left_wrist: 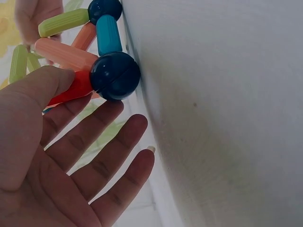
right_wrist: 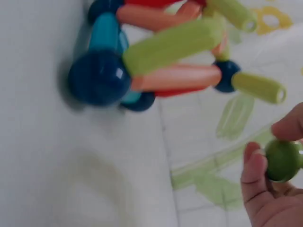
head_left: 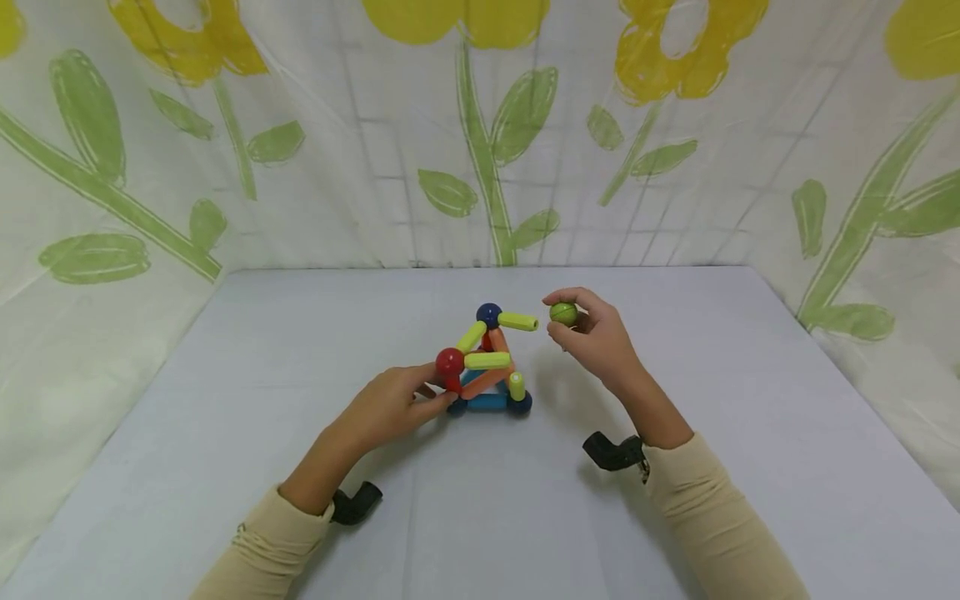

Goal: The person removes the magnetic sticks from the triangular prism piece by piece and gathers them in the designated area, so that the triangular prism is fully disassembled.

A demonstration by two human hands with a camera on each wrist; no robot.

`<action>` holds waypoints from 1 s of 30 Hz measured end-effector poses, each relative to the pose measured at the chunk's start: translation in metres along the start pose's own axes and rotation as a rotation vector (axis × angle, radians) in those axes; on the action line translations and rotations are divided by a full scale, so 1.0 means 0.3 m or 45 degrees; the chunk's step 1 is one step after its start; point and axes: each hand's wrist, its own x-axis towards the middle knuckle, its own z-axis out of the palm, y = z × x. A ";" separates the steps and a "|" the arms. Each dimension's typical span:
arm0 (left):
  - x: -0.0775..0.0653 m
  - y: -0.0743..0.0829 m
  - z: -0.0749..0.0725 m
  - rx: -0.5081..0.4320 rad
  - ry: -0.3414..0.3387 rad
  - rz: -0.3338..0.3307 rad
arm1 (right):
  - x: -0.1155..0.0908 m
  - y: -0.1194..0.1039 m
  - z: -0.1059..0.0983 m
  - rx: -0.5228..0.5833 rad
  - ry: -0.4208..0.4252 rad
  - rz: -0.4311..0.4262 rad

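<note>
Assembly: a frame of rods and balls stands on the desk point(head_left: 480, 517) at the centre of the head view, between the two hands.
Base: a light blue rod point(head_left: 487, 402) runs along the front edge to a navy ball point(head_left: 519, 402) at the front right corner; salmon rods point(head_left: 486, 383) slant above it.
Top: a red ball point(head_left: 450, 362) marks the upper left of the frame, a dark blue ball point(head_left: 489, 316) its highest point. From each, a yellow-green rod point(head_left: 518, 322) points right with a free end.
Front right corner: a short-looking yellow-green piece point(head_left: 517, 386) rises from the navy ball, its end towards the camera.
Left hand point(head_left: 390, 408): left of centre, pinching a red rod point(left_wrist: 78, 89) between thumb and index finger; the other fingers extend, spread apart, in the left wrist view.
Right hand point(head_left: 596, 337): right of centre, pinching a green ball point(head_left: 563, 314) between thumb and fingertips.
Green ball: raised above the desk, just right of the upper free rod end, not touching it.
Sleeves: beige cuffs point(head_left: 712, 492) enter at lower left and lower right, each with a black bracket point(head_left: 613, 452).
Backdrop: white cloth point(head_left: 337, 208) with yellow flowers and green leaves across the upper frame.
</note>
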 end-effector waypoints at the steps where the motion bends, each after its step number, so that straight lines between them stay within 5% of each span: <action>1: 0.000 -0.001 0.000 -0.004 -0.001 0.000 | 0.002 0.008 -0.005 -0.074 -0.018 0.007; 9: -0.005 -0.005 0.004 -0.017 -0.016 -0.023 | 0.011 0.106 -0.030 -0.522 -0.183 0.115; 20: -0.004 -0.001 0.000 -0.032 -0.030 -0.024 | 0.015 0.183 -0.048 -0.535 -0.195 0.329; 30: -0.001 0.003 -0.003 -0.030 -0.033 -0.019 | 0.021 0.183 -0.057 -0.579 -0.184 0.308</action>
